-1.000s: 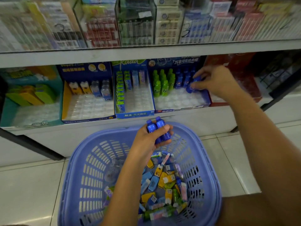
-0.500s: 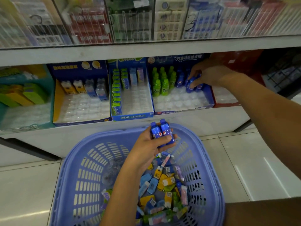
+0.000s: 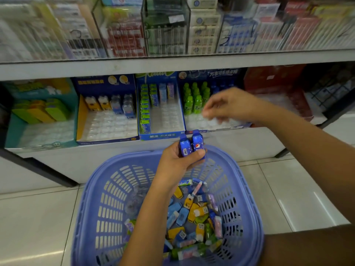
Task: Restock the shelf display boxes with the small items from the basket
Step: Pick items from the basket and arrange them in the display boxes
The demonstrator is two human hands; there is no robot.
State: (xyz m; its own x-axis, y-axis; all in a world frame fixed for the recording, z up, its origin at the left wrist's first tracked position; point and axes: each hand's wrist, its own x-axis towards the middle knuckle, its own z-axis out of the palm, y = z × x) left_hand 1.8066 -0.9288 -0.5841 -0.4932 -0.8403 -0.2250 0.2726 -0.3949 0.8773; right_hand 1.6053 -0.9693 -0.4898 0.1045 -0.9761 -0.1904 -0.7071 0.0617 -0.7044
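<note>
Clamped between thumb and fingers, two small blue bottle-shaped items with printed labels (image 3: pixel 191 144) stand upright in the left hand (image 3: pixel 177 162), held above the far rim of the lavender slotted plastic basket (image 3: pixel 92 198) on the tiled floor. That grip is closed firmly on the pair. The right hand (image 3: pixel 228 106) hangs blurred in front of the blue cardboard display box with the clear blister tray (image 3: pixel 194 123), fingers loosely curled and pointing left; its grip looks empty, though the blur prevents certainty.

Judging by the layout, the step in hand is filling the blue-bottle row of that box, which sits right of the green bottle-shaped items (image 3: pixel 194 98). The next move probably calls for the right hand to take one bottle from the left hand and seat it upright in an empty tray pocket. Many mixed small items (image 3: pixel 194 214) remain in the basket, so the restock is far from done.

Compared with half a second ago, the right hand has come out of the box's far right corner, where it was pressing blue bottles into place, and now travels back towards the left hand. The left hand's pair is unchanged.
</note>
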